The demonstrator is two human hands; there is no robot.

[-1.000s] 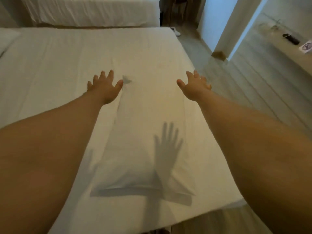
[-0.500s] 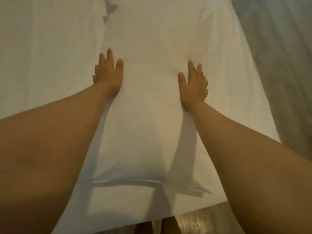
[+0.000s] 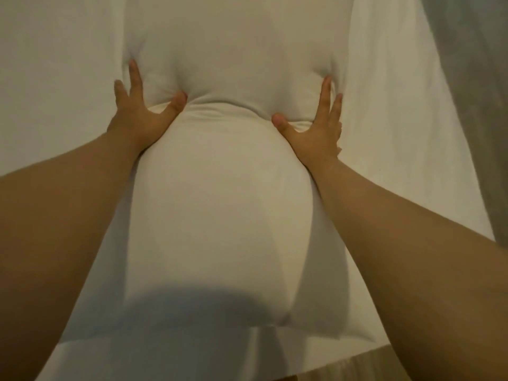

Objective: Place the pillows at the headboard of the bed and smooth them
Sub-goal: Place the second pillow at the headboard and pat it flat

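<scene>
Presently the pillow [image 3: 220, 204], lying lengthwise at frame centre on the bed [image 3: 60, 64], is pinched mid-length by left hand [image 3: 143, 116] and right hand [image 3: 316, 133], fingers [image 3: 135, 78] spread; lifting toward the unseen headboard is judged next.

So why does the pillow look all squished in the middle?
The pillow is pinched at its waist: the left hand and right hand press its sides inward, bunching a crease across it. It lies lengthwise on the bed. Nothing looks torn or spilled.
</scene>
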